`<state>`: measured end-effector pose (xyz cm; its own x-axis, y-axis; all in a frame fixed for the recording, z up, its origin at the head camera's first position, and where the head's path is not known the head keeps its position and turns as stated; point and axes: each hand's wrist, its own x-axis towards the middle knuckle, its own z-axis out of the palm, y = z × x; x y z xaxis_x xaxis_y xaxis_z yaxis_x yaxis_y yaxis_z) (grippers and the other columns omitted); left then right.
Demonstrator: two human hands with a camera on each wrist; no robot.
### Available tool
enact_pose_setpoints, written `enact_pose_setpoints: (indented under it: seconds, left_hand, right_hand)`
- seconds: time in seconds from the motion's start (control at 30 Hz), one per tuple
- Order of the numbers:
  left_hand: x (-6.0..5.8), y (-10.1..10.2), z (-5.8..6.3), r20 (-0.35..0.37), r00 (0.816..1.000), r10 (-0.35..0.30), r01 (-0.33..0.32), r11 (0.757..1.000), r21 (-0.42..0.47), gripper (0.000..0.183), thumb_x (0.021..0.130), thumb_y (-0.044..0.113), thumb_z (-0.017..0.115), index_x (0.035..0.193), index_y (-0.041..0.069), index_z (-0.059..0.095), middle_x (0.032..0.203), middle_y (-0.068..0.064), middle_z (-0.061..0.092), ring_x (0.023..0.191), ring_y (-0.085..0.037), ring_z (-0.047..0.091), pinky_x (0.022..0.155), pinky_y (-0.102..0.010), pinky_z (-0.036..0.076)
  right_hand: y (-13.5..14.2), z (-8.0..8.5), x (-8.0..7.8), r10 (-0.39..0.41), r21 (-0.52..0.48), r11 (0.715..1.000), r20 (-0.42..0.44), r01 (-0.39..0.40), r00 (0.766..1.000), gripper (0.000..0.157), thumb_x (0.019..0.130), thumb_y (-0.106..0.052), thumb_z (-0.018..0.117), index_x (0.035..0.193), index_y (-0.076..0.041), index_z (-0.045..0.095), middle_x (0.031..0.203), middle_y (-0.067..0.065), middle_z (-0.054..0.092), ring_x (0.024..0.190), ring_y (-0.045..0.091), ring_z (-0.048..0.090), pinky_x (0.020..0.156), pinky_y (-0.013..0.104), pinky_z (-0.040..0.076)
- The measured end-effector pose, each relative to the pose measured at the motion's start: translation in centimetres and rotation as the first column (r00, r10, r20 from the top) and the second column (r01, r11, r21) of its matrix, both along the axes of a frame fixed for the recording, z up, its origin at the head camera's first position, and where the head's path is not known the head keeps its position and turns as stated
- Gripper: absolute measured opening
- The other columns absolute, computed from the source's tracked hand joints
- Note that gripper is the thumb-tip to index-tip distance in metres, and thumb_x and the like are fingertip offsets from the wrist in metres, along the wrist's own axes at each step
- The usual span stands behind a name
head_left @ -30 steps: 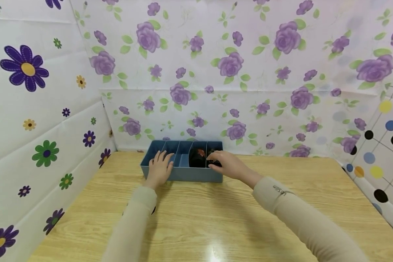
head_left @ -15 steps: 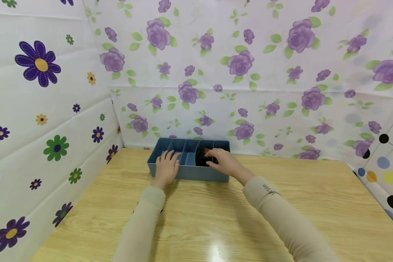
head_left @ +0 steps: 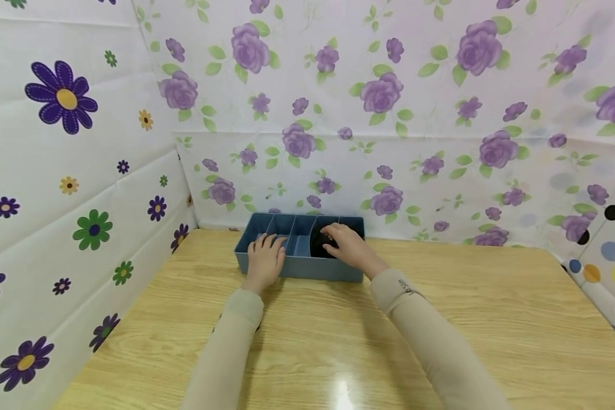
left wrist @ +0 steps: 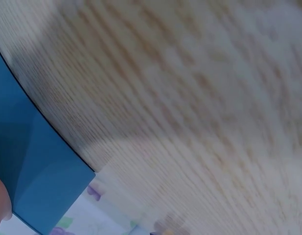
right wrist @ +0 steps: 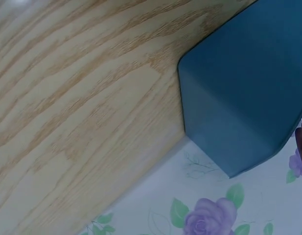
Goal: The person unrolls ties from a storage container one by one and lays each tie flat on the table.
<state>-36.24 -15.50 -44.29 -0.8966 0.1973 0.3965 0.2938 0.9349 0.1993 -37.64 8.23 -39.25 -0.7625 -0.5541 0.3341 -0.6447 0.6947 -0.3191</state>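
A blue storage box (head_left: 318, 270) with a row of several compartments stands on the table against the back wall. My left hand (head_left: 264, 262) lies over its front rim on the left, fingers spread and reaching inside. In the fourth compartment from the left sits a black bundle (head_left: 316, 244); its kind is unclear. My right hand (head_left: 352, 246) reaches over that bundle, thumb and fingers bent and apart. More black (head_left: 357, 225) shows in the rightmost compartment, partly hidden by the hand. In the left wrist view a fingertip (left wrist: 0, 201) is at the box's edge.
The wood-grain table (head_left: 307, 336) spreads in front of the box. A flowered sheet (head_left: 430, 114) forms the back wall right behind it, and another flowered sheet (head_left: 41, 228) closes off the left side.
My right hand has moved from the rightmost compartment leftward over the black bundle in the fourth. My left hand stays at the front rim. The head view has shifted slightly.
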Motion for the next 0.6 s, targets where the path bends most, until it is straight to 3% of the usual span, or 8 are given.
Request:
enact_pose_setpoints:
  seconds: [0.4,0.6]
  left_hand:
    - [-0.1,-0.1,-0.5,-0.024,1.000,0.001,0.000,1.000,0.011,0.036,0.103,0.025,0.033,0.127,0.014,0.056,0.133,-0.014,0.051,0.133,-0.038,0.034,0.105,-0.058,0.026]
    - [-0.2,0.0,-0.4,-0.035,0.999,0.001,0.000,1.000,0.018,0.035,0.103,0.025,0.033,0.126,0.014,0.057,0.130,-0.014,0.053,0.133,-0.038,0.034,0.106,-0.058,0.026]
  right_hand:
    - [-1.8,-1.0,-1.1,-0.125,0.088,0.989,0.071,0.118,0.990,0.045,0.092,-0.019,0.062,0.131,-0.002,0.050,0.128,0.016,0.053,0.113,0.030,0.055,0.094,0.039,0.050]
    - [-2.0,-1.3,-1.8,-0.170,0.038,0.985,0.052,0.168,0.984,0.050,0.091,-0.018,0.064,0.135,-0.004,0.044,0.131,0.017,0.050,0.111,0.030,0.056,0.092,0.041,0.050]
